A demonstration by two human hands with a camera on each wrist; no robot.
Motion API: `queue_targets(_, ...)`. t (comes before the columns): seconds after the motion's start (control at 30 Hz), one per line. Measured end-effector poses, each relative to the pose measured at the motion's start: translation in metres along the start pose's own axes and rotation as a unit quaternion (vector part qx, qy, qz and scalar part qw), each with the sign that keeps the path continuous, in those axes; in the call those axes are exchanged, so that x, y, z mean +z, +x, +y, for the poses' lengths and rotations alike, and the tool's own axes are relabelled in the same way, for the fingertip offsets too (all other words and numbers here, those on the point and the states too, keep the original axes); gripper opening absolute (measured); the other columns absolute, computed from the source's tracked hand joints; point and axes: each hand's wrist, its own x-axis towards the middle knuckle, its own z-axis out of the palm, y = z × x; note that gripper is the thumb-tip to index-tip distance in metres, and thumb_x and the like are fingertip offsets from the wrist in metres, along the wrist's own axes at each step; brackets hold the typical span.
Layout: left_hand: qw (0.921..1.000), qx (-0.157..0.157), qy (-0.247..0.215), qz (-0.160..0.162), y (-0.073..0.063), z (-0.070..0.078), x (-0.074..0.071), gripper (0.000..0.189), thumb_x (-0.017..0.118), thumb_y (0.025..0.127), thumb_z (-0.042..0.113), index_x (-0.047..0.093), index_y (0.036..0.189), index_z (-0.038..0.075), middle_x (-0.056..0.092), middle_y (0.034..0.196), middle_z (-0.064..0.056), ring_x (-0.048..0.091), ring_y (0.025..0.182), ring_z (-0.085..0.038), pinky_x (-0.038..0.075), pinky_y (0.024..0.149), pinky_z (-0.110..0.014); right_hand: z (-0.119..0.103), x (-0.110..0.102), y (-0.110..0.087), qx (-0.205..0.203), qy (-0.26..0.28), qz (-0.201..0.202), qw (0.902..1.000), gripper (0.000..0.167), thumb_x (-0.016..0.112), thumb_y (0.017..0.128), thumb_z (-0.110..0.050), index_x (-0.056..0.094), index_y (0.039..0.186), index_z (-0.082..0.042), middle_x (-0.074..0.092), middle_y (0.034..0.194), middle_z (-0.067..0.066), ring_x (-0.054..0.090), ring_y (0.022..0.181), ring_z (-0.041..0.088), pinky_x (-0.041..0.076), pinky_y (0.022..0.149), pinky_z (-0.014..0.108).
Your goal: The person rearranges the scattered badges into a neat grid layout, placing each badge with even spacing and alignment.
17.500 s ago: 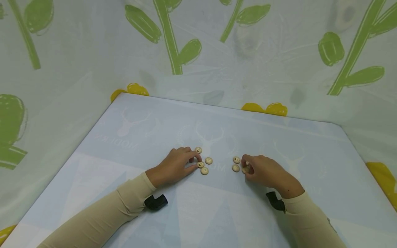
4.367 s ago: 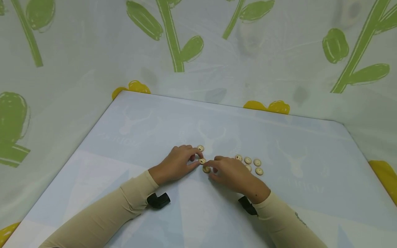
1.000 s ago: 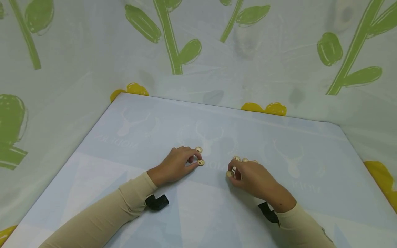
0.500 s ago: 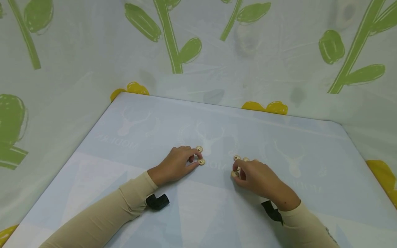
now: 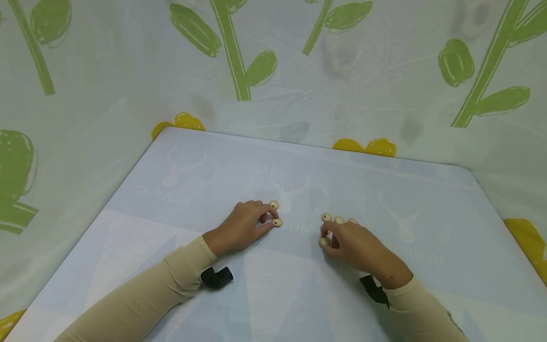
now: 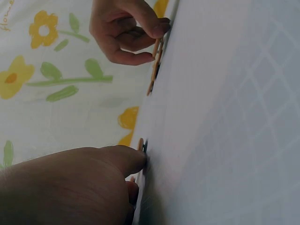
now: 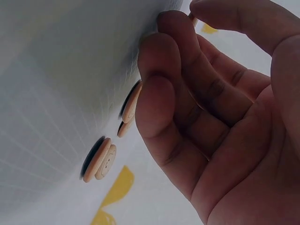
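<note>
My left hand rests on the table with thumb and index finger pinching the edge of a round pale wooden button. Just beyond its fingertips lies a second button. To the right, my right hand pinches another wooden button between thumb and index finger, low over the table. Behind that hand a row of buttons lies flat; the hand partly covers the row. In the right wrist view, flat buttons show beside the curled fingers.
The table has a pale blue and white cover with faint deer prints. Its far edge meets a hanging white cloth with green leaves and yellow flowers. A dark wrist device sits under the left sleeve, another under the right.
Several seconds ago my right hand was at the left group; it has since carried a button rightward to the row. The left group has shrunk. Over the last half second both hands barely move.
</note>
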Motion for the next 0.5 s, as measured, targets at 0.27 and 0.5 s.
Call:
queue_targets(0.27, 1.0000, -0.002, 0.002, -0.006, -0.0007, 0.0011, -0.0017, 0.011, 0.070, 0.094, 0.025, 0.069, 0.105, 0.023, 0.053, 0.078, 0.009, 0.044, 0.070, -0.007, 0.035, 0.069, -0.029, 0.0007, 0.0004, 0.0005, 0.014, 0.017, -0.011, 0.9997, 0.010, 0.071, 0.089, -0.016, 0.063, 0.095, -0.018, 0.055, 0.061, -0.014, 0.046, 0.063, 0.007, 0.037, 0.067, 0.027)
queue_targets(0.5, 1.0000, -0.003, 0.003, -0.007, -0.0005, 0.0004, -0.0006, 0.012, 0.070, 0.094, 0.024, 0.069, 0.105, 0.023, 0.053, 0.078, 0.009, 0.045, 0.071, -0.008, 0.036, 0.071, -0.029, 0.0015, 0.0001, 0.0003, 0.007, 0.028, -0.013, 0.9995, 0.010, 0.070, 0.089, -0.013, 0.063, 0.095, -0.017, 0.054, 0.061, -0.013, 0.044, 0.061, 0.006, 0.035, 0.069, 0.028)
